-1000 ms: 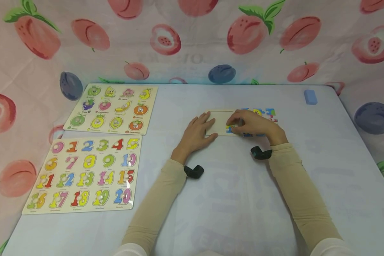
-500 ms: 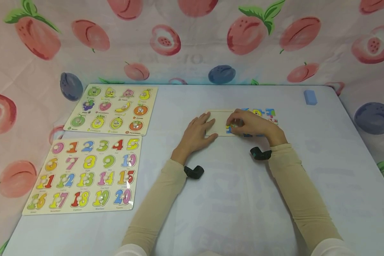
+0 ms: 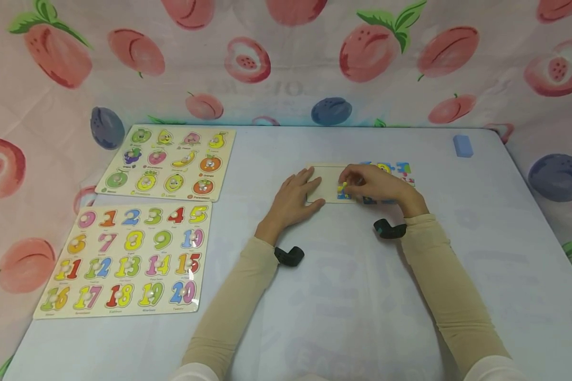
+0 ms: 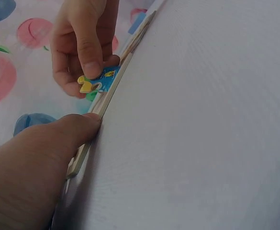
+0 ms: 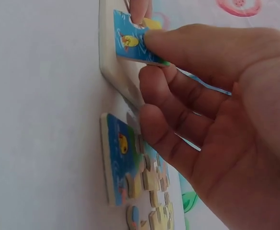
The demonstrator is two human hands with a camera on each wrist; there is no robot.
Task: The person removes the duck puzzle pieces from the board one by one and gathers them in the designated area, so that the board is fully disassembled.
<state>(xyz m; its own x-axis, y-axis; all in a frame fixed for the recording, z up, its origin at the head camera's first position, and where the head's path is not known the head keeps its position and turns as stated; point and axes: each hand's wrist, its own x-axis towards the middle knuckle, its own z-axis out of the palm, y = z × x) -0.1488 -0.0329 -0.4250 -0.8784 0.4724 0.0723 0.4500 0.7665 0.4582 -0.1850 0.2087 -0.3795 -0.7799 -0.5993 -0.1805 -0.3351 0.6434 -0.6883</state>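
Note:
My right hand (image 3: 378,182) pinches a jigsaw piece (image 5: 128,40) between thumb and fingers. The piece is blue with a yellow duck and a yellow knob, and stands over the right part of a pale wooden puzzle board (image 3: 327,180). In the left wrist view the piece (image 4: 105,80) is tilted at the board's edge; whether it touches the board's surface I cannot tell. Spread fingers of my left hand (image 3: 293,197) rest on the board's left end, its thumb on the near edge. Several loose jigsaw pieces (image 5: 119,158) lie right of the board, partly hidden by my right hand.
A fruit puzzle board (image 3: 164,161) and a number puzzle board (image 3: 128,259) lie on the left of the white-covered table (image 3: 333,317). A blue block (image 3: 463,145) sits at the back right. Peach-patterned cloth (image 3: 286,63) hangs behind.
The jigsaw piece in my right fingers has tilted slightly, and its yellow part shows more. The left hand has stayed in place on the board.

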